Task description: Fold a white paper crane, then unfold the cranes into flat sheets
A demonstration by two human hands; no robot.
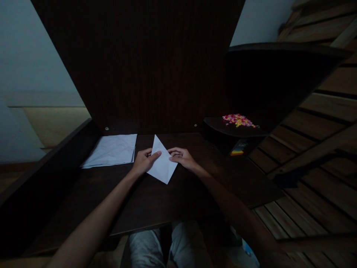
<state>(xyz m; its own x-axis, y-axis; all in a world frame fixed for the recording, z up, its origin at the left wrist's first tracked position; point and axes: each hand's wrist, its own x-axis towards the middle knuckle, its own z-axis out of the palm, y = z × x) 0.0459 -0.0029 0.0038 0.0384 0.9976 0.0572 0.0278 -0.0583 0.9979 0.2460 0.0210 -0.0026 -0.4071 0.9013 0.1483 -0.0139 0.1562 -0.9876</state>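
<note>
A folded sheet of white paper (pixel 163 167), pointed at its far end and its near end, is between my two hands over the dark desk. My left hand (pixel 145 160) grips its left edge, thumb on top and fingers curled behind. On the right edge, my right hand (pixel 182 158) pinches the paper between thumb and fingers. The undersides of the paper and the fingertips behind it are hidden.
A stack of white paper sheets (pixel 114 149) lies at the desk's left back. On a small corner shelf (pixel 217 124) at the right is a pile of pink, red and yellow small pieces (pixel 239 120). A dark side panel (pixel 55 163) bounds the left; wooden slats (pixel 329 178) stand at the right.
</note>
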